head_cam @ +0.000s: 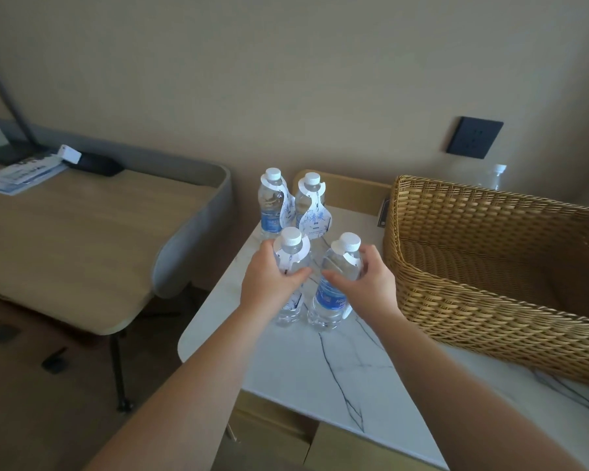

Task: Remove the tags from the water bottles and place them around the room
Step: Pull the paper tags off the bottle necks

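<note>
Four water bottles, each with a white cap and a paper tag round its neck, are stood on the marble table [337, 362]: the near left bottle [290, 283] is gripped by the curled fingers of the left hand [269, 280], and the near right bottle [334, 294] by those of the right hand [368, 283]. Just beyond the fingertips, untouched, the far left bottle [272, 205] and far right bottle [312, 207] are seen side by side. To the right of the right-hand fingers, a wicker basket [473, 300] is set on the same table.
</note>
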